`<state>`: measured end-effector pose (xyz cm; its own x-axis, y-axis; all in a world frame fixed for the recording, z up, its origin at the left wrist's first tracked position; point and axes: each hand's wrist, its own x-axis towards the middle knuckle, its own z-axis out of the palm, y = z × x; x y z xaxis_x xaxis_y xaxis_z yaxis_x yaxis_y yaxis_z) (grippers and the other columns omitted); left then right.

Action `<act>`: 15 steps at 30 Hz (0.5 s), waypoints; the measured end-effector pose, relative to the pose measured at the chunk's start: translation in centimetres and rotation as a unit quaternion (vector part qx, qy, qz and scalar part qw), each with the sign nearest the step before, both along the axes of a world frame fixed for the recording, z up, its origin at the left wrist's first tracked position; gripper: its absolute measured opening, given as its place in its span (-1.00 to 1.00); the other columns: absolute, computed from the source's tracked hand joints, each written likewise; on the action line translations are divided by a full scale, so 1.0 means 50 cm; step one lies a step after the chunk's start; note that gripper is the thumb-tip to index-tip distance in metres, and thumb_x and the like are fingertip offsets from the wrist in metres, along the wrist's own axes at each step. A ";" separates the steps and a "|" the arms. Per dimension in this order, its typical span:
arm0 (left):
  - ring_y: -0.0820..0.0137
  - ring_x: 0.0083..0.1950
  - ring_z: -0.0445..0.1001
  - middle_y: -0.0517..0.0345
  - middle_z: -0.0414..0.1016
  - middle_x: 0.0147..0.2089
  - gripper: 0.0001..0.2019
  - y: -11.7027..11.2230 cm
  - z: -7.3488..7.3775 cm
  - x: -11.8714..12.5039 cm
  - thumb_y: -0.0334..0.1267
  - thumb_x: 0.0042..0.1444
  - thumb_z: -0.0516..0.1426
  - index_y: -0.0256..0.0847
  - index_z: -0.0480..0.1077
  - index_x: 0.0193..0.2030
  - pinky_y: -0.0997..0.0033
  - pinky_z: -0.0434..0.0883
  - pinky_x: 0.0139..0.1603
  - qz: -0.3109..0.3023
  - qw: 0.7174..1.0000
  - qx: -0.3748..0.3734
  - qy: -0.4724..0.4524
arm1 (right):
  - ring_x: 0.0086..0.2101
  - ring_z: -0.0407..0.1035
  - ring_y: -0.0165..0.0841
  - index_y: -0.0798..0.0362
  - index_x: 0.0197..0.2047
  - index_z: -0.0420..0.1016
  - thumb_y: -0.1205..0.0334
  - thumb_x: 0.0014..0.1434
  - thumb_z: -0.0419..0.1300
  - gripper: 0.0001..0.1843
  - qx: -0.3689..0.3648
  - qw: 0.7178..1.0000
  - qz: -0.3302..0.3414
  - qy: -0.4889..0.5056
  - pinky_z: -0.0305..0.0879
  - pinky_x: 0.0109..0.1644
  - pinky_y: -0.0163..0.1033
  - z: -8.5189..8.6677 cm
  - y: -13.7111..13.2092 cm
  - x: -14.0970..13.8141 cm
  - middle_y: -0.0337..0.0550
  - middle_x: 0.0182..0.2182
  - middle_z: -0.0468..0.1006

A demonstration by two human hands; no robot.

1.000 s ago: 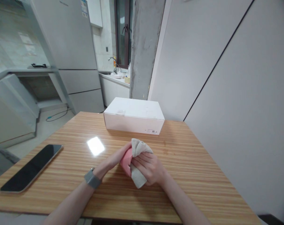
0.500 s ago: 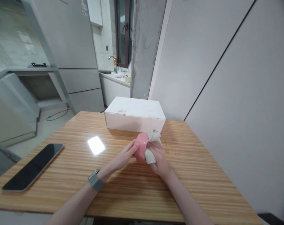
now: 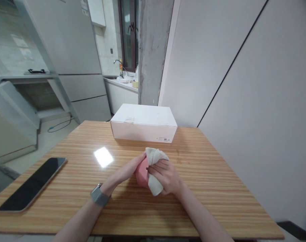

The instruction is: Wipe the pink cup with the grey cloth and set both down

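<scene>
A smooth pink faceted object (image 3: 141, 174), whose kind I cannot make out, is between my hands above the table. My left hand (image 3: 131, 167) is closed around its far left side, with most of the fingertips hidden behind it. Bunched in my right hand (image 3: 168, 177) is a white cloth (image 3: 155, 186), pressed against the right side of the pink object. The cloth sticks out above and below my right fingers and covers part of the pink surface.
A white box (image 3: 144, 129) stands at the back of the wooden table (image 3: 213, 188). On the left lies a dark-screened phone or tablet (image 3: 34, 185). A pale wall (image 3: 256, 101) runs along the right; a sink counter (image 3: 122, 88) is farther back.
Both hands have moved nearer and slightly left with the pink object and the cloth. The cloth now covers more of the object's near side. The view has shifted slightly.
</scene>
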<state>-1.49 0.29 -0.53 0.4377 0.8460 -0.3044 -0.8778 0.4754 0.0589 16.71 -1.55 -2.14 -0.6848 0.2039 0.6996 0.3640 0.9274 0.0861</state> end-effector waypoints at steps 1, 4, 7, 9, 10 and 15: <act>0.26 0.01 0.42 0.01 0.36 0.09 -0.68 -0.001 0.001 0.002 -0.14 0.20 0.10 -0.20 0.32 0.06 0.14 0.45 -0.05 -0.010 0.999 0.021 0.032 | -0.21 0.46 -0.16 0.16 0.05 0.36 0.17 0.13 -0.07 -0.53 -0.016 1.000 -0.004 0.005 0.35 -0.11 -0.07 0.002 0.003 0.006 0.07 -0.22 0.59; 0.22 0.03 0.41 0.04 0.44 0.04 -0.72 -0.007 0.002 0.015 -0.23 0.16 0.15 -0.25 0.40 0.00 0.17 0.39 0.06 -0.034 0.991 0.070 0.105 | -0.17 0.44 -0.15 0.09 0.02 0.38 0.16 0.13 -0.05 -0.57 -0.072 0.996 -0.034 0.028 0.33 -0.07 -0.04 0.009 0.009 0.022 0.04 -0.17 0.57; 0.19 0.16 0.34 0.09 0.52 -0.02 -0.76 -0.016 0.003 0.020 -0.33 0.06 0.22 -0.24 0.50 -0.09 0.28 0.19 0.26 -0.057 0.934 0.217 0.276 | -0.10 0.41 -0.11 0.08 0.02 0.38 0.17 0.13 -0.07 -0.57 -0.139 0.984 -0.075 0.086 0.28 0.00 0.03 0.008 0.010 0.029 0.06 -0.10 0.53; 0.20 0.23 0.27 0.11 0.51 0.03 -0.73 -0.020 -0.001 0.019 -0.26 0.06 0.22 -0.18 0.50 -0.07 0.27 0.08 0.32 -0.069 0.849 0.340 0.398 | -0.07 0.39 -0.11 0.08 0.04 0.36 0.20 0.13 -0.08 -0.56 -0.160 0.975 -0.091 0.127 0.27 0.02 0.05 0.002 0.010 0.030 0.06 -0.08 0.52; 0.20 0.25 0.25 0.12 0.49 0.07 -0.70 -0.020 -0.004 0.019 -0.21 0.07 0.22 -0.15 0.48 -0.03 0.24 0.08 0.33 -0.075 0.818 0.379 0.426 | -0.07 0.39 -0.11 0.08 0.06 0.35 0.21 0.12 -0.08 -0.55 -0.156 0.974 -0.092 0.140 0.27 0.01 0.06 -0.001 0.010 0.030 0.07 -0.08 0.52; 0.11 0.09 0.41 -0.05 0.54 -0.06 -0.54 -0.006 -0.022 0.027 0.04 0.09 0.12 -0.26 0.46 -0.01 0.08 0.31 0.14 -0.078 0.854 0.359 0.369 | -0.12 0.43 -0.09 0.16 0.10 0.32 0.17 0.11 -0.04 -0.49 -0.044 0.994 -0.066 0.071 0.35 -0.07 0.02 -0.004 0.008 0.023 0.11 -0.14 0.55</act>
<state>-0.15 -0.03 -1.63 0.4744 0.8799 0.0259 -0.4048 0.1919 0.8940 17.86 -1.13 -2.35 -0.5433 0.3502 0.7630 0.4851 0.8727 -0.0551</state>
